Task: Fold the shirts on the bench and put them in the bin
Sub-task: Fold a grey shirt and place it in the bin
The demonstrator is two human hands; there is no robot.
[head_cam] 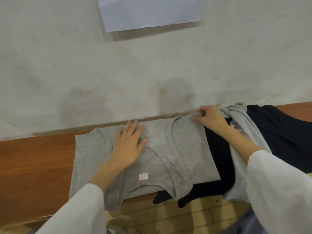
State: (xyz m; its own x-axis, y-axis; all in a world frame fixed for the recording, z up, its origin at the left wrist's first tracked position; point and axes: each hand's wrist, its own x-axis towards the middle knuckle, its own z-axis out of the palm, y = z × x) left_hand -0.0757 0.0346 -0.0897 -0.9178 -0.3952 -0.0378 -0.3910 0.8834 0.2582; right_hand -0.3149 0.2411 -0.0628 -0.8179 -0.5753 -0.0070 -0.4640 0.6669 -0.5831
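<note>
Two hands are on one heather-grey knit shirt [185, 149], which lies flat on the reddish-brown wooden tabletop [33, 162], left of a pile of other garments.

1. Shirt position: the far edge sits close to the pale plaster wall [101, 73]. The neckline end, with a small white label printed in red [143, 176], faces the near edge, and part of it hangs over that edge. The right side panel is folded inward over the middle of the shirt.
2. Left hand [130, 144]: rests palm-down on the centre of the shirt. Its fingers [133, 127] are straight and slightly spread, pressing the fabric and holding nothing.
3. Right hand [211, 117]: is at the far right corner of the folded panel, next to the wall. Its fingers [200, 109] are curled and pinch the grey fabric edge against the thumb.
4. Both forearms emerge from loose white sleeves [278, 191].

Adjacent items: a black garment [217, 157] lies just beside the shirt on the right, partly beneath it, with dark ends hanging off the near edge. A crumpled pale grey garment [243, 119] lies over the black one, under the right forearm. A white paper sheet [148, 10] is fixed to the wall above. Light wooden flooring [168, 215] shows below the tabletop edge.
</note>
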